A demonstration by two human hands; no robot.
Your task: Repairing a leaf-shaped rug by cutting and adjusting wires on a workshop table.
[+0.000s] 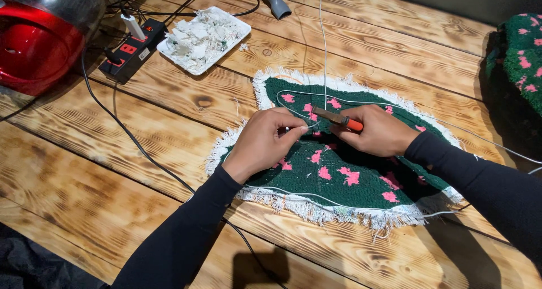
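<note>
Left hand [261, 143] fingers pinching white wire [324, 35] over green rug [361, 179]; right hand [379, 132] gripping orange-handled tool [339, 119]

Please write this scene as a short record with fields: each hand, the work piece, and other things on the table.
left hand: pinches a thin white cord over the rug
right hand: holds an orange-handled tool
work piece: green tufted rug with pink spots and white fringe, lying flat
surface: wooden table
other things: white tray of scraps, black power strip, red appliance
</note>
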